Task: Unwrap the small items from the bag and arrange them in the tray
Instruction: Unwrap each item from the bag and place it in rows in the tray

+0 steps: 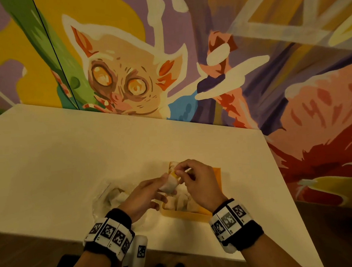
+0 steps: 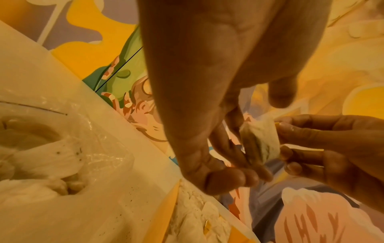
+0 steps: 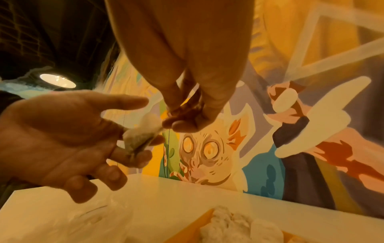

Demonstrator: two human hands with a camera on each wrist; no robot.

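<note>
The step in hand was the unwrapping of one small wrapped item (image 1: 169,184), held in the air between both hands above the yellow tray (image 1: 185,214). The left hand (image 1: 143,197) pinched the white bundle between thumb and curled fingers (image 3: 133,157), while the right hand (image 1: 199,184), at 3 o'clock from it, had its thumb and fingertips (image 3: 182,125) pressed together on a corner of the wrapping at the bundle's top. The clear plastic bag (image 1: 113,196) lay on the worktop (image 1: 69,160) at 9 o'clock from the tray, with more white bundles inside. The tray already held crumpled white pieces; whether these were items or spent wrappers could not be told. The next move seemed to call for peeling the wrapping off while the left hand kept the bundle steady, then laying the freed item in the tray.
</note>
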